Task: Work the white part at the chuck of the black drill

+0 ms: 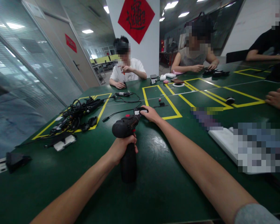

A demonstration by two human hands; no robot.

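Note:
My left hand is wrapped round the handle of a black cordless drill, which stands upright over the green table with its nose pointing away from me. Just beyond the drill's nose, my right hand grips a small black device with a white label. The drill's tip meets or nearly meets this device; the exact contact is too small to tell. A black cable with a plug at its end lies to the left of the device.
Tangled black cables and adapters lie at the left, near a white-and-black piece. Yellow tape marks areas on the green table. A white tray-like object stands at right. Several people sit around the table.

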